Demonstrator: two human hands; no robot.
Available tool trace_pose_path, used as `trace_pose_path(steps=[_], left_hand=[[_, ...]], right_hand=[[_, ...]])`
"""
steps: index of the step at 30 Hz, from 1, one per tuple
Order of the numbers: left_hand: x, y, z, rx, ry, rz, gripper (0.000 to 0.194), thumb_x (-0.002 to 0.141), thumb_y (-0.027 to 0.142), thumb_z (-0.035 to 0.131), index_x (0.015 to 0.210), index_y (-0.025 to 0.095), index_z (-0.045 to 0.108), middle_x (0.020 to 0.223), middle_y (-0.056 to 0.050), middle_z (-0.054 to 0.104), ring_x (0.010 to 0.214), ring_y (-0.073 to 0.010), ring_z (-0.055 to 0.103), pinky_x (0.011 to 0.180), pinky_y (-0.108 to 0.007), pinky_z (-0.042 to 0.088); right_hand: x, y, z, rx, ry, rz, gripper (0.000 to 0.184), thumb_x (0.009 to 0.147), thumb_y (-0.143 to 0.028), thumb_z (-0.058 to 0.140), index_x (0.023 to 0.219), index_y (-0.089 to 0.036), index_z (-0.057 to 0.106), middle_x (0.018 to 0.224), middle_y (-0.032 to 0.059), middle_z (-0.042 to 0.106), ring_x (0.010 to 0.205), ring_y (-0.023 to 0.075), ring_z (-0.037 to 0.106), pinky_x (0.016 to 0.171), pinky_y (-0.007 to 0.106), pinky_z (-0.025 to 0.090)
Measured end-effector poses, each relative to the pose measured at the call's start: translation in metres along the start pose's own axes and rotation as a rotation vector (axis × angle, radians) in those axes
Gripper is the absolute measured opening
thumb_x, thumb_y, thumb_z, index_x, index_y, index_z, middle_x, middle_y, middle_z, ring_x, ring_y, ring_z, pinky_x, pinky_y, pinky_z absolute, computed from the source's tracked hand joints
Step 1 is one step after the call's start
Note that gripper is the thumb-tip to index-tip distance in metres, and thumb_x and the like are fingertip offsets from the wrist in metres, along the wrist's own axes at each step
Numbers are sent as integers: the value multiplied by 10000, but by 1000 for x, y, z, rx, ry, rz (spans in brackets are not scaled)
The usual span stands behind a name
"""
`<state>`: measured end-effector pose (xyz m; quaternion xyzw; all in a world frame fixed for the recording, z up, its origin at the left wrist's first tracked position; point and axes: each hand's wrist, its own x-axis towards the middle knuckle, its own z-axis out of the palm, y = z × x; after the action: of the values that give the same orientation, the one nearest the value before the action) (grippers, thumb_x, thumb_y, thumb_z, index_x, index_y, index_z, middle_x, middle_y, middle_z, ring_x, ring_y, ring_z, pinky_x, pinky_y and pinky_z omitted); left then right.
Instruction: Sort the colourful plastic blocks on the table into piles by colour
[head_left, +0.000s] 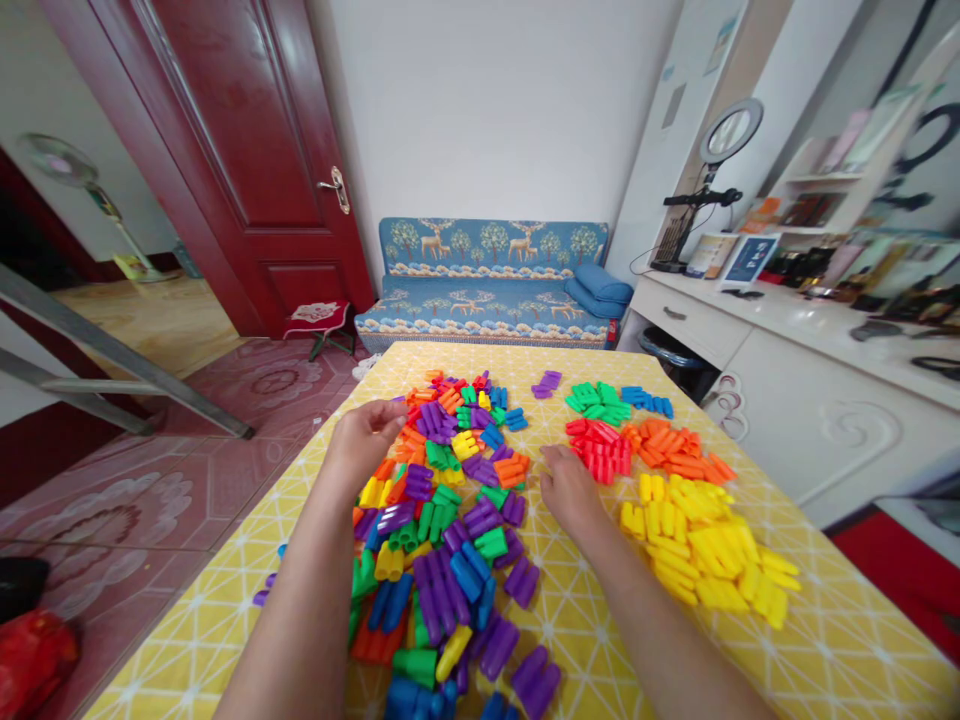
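A big mixed heap of coloured plastic blocks (450,520) covers the middle of the yellow tablecloth (825,650). My left hand (365,437) hovers over the heap's left edge with its fingers curled. What is inside them is hidden. My right hand (568,487) rests on the cloth at the heap's right edge, fingers curled toward an orange block (511,468). To the right lie sorted groups: red blocks (601,447), orange blocks (675,452), yellow blocks (709,545), green blocks (598,401), blue blocks (646,400) and purple blocks (547,382).
A blue patterned sofa (487,280) stands behind the table against the wall. A dark red door (247,150) is at the left, with a small stool (319,322) beside it. A white counter (787,340) with a ring light (729,132) runs along the right.
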<state>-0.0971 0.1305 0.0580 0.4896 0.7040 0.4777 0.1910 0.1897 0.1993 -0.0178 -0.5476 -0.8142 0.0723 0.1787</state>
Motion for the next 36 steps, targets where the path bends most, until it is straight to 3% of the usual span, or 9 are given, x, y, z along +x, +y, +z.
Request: trace_pose_path(steps=[3,8,10,14,22,26,29,32,36], left_hand=[[1,-8,-7,342,4,26,260,708,294,591,900,173,717,869,-74,749,820,-226,684,721,-300,499],[-3,-18,-11,636,-400,-40,306,616,270,677,906,201,744,902,-62,755,841,-235,688,695,-272,490],[-5,-21,-8,708,-492,-69,405,553,260,719,955,215,738,910,-55,752,839,-244,689,665,-268,488],[-7,-20,0,795,-535,-40,512,507,326,768,1006,228,707,999,-74,735,895,-276,682,681,-294,491],[-19,4,10,909,-572,-47,805,460,502,808,1165,178,594,1186,-163,663,1081,-358,622,822,-364,481],[-19,3,19,947,-538,-38,741,489,613,759,1073,176,629,1112,-175,688,1024,-372,638,762,-371,482],[-16,-5,19,889,-554,-56,610,546,649,709,944,188,674,1032,-142,720,947,-330,665,713,-331,479],[-13,-11,16,824,-599,-77,485,558,563,734,883,206,692,962,-88,739,903,-285,677,691,-290,476],[-14,-12,15,842,-607,-33,551,459,440,802,941,198,691,1030,-97,724,941,-306,665,709,-301,481]], right_hand=[[-1,0,8,-21,44,26,418,832,-87,500,1238,-30,578,1244,189,581,1193,246,510,1026,307,366],[-6,-7,14,-10,107,-41,389,850,-116,499,1227,-102,592,1240,156,587,1192,242,507,1021,337,384],[-7,-10,14,-12,107,-80,374,843,-111,498,1199,-135,611,1228,131,600,1171,236,519,1016,336,387],[-8,-9,15,-12,117,-89,366,833,-117,512,1179,-164,622,1233,108,605,1156,225,525,1017,328,383],[-7,-5,18,24,134,-101,389,819,-107,511,1186,-165,628,1234,102,609,1157,227,522,1012,329,389],[-7,-5,19,37,135,-104,390,815,-103,511,1181,-158,632,1237,104,609,1161,227,521,1015,325,386],[-7,-4,19,41,133,-104,395,809,-103,515,1182,-158,633,1234,105,614,1156,231,522,1014,331,387],[-6,-5,19,44,133,-101,392,805,-99,512,1172,-158,639,1229,101,616,1157,230,522,1019,328,383],[-6,-4,19,40,131,-99,393,803,-96,507,1167,-156,642,1225,101,617,1156,225,521,1023,320,377]])
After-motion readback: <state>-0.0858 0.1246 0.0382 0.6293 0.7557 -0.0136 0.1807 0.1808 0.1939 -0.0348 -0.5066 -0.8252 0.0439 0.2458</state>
